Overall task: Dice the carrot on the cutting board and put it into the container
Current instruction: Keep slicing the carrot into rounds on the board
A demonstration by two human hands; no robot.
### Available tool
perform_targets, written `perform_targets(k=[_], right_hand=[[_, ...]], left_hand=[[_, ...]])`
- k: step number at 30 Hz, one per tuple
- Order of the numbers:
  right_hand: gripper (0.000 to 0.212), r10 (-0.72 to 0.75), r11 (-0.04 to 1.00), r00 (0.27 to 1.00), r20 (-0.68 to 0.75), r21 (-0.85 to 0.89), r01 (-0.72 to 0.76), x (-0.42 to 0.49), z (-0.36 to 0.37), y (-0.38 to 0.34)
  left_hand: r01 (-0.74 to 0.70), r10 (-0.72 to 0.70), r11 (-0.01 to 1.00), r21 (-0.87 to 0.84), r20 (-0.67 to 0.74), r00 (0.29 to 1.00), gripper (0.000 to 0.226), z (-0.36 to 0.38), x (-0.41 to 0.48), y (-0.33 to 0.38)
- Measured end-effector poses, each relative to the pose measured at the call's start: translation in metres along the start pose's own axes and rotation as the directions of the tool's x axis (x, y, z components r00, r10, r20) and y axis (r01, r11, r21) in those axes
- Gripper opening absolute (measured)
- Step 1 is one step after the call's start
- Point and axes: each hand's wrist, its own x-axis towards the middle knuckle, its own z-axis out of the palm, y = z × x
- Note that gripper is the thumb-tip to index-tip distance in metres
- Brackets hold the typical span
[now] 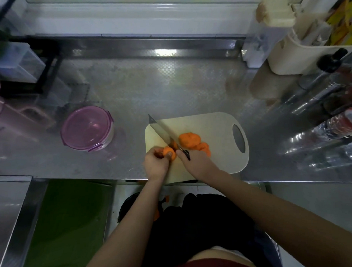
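Head view, looking down on a steel counter (132,88). We count one cream cutting board (215,126) with a single oval grip hole at its right end. It lies near the counter's front edge.

We count two hands, both over the board's near left corner. The left hand (155,162) grips one uncut carrot piece (168,152), its fingers curled down round the stub. The right hand (198,162) holds the one knife (161,130). Its fingers are wrapped round the black handle, and one fingertip lies forward near the base of the blade. The blade slants away to the left, with its tip just past the board's far left edge. Its heel meets the carrot just beside the left hand's fingers.

To the right of the blade lies one heap of cut carrot pieces (189,140), resting on the board. They overlap, so we cannot count them exactly; at least three show.

One round container (87,128) stands on the counter to the left of the board, well apart from it. Its purple lid is on and we see no carrot in it.

At the far right stands one cream utensil holder (289,57), with several bottles (339,123) nearer to us, too blurred to count.
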Motion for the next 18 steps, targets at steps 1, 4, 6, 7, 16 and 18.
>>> perform_targets(k=[1, 4, 6, 7, 16, 18], right_hand=[[0.049, 0.003, 1.000, 1.000, -0.010, 0.007, -0.002, 0.000, -0.003, -0.002], [0.056, 0.007, 1.000, 0.999, -0.036, -0.009, -0.008, -0.002, -0.010, -0.006], [0.057, -0.005, 1.000, 0.999, -0.038, 0.004, 0.005, -0.004, -0.013, -0.006], [0.056, -0.009, 1.000, 0.999, -0.034, 0.008, 0.009, -0.005, -0.014, -0.007], [0.049, -0.057, 0.992, 0.996, 0.065, -0.113, 0.064, -0.015, -0.026, -0.013], [0.050, -0.055, 0.989, 0.995, 0.078, -0.135, 0.066, -0.015, -0.026, -0.011]], left_hand=[[0.014, -0.014, 1.000, -0.006, -0.002, 1.000, 0.013, 0.000, 0.000, 0.001], [0.068, -0.068, 0.998, -0.012, -0.008, 0.998, 0.012, 0.000, 0.000, 0.005], [0.087, -0.087, 0.996, -0.020, -0.007, 0.996, 0.012, -0.001, 0.001, 0.005], [0.092, -0.092, 0.996, -0.021, -0.006, 0.996, 0.012, -0.001, 0.001, 0.006], [0.131, -0.131, 0.990, -0.050, -0.004, 0.991, 0.012, -0.001, 0.002, 0.006], [0.144, -0.145, 0.987, -0.075, -0.003, 0.989, 0.012, -0.001, 0.002, 0.006]])
